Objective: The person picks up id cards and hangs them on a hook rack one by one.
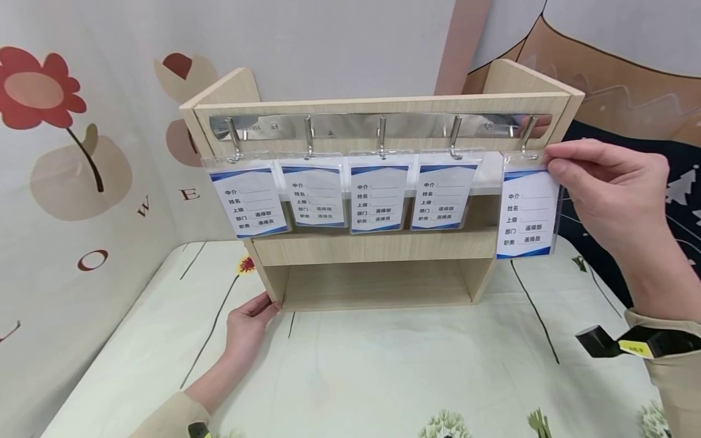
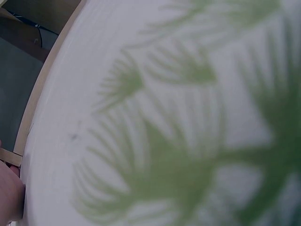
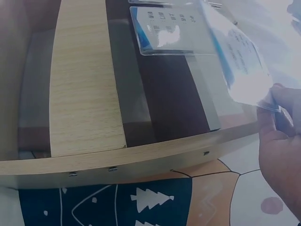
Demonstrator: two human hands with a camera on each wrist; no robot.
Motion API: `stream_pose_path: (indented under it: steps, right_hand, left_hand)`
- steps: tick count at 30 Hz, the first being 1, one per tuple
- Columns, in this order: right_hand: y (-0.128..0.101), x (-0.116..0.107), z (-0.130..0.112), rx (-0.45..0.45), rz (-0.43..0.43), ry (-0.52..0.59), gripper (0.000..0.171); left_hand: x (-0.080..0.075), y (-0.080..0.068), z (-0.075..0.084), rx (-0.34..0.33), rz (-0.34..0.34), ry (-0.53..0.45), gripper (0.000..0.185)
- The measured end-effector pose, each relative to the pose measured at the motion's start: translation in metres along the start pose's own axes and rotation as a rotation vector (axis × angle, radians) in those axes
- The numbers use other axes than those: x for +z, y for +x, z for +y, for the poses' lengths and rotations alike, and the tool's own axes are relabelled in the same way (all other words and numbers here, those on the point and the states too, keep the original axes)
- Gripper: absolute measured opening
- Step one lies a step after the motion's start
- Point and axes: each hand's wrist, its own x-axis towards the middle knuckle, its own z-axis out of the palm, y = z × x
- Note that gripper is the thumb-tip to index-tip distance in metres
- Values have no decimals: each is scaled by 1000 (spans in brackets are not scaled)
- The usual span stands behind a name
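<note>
A light wooden rack (image 1: pixel 378 246) stands on the table with a metal hook rail (image 1: pixel 378 126) along its top. Several clear badge holders with white and blue cards (image 1: pixel 314 193) hang from the hooks. My right hand (image 1: pixel 602 182) pinches the top corner of the rightmost badge holder (image 1: pixel 527 210) at the far right hook (image 1: pixel 528 140). In the right wrist view that badge holder (image 3: pixel 240 61) is pinched by my fingers (image 3: pixel 282 127). My left hand (image 1: pixel 249 322) rests with straight fingers against the rack's lower left corner. The left wrist view shows only blurred green-printed cloth (image 2: pixel 178 122).
A white tablecloth with plant prints (image 1: pixel 383 371) covers the table in front of the rack. Flower-patterned fabric (image 1: pixel 71 152) hangs at the left and behind. A dark cloth with white trees (image 1: pixel 679 182) hangs at the right.
</note>
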Motion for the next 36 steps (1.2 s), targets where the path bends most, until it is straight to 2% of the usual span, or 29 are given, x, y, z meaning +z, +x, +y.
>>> stream_pose_path:
  steps: [3,8,12,16,18,20,26,33,36]
  right_hand:
    - [0,0,-3,30,0,-38,23]
    - [0,0,-6,109,-13,70,23]
    - [0,0,-7,141,-18,103,24]
    - [0,-1,-8,165,-16,-11,25]
    - [0,-1,-8,165,-15,-107,26]
    - [0,0,-7,149,-16,-189,26]
    - [-1,5,-1,80,-2,-234,25]
    - [-1,12,6,-118,43,-339,24]
    - [-1,14,7,-139,58,-357,24]
  left_hand:
    - [0,-1,1,5,-2,6,42]
    - [0,-3,3,13,-5,23,42]
    - [0,-4,3,17,-3,20,41]
    - [-1,-5,4,14,-5,22,41]
    - [-1,-6,4,14,-7,26,41]
    - [-1,-7,4,14,-8,27,41]
    - [-1,-7,4,14,-14,30,41]
    - [-1,-5,3,13,-12,19,41]
    - [-1,-5,3,13,-11,16,41]
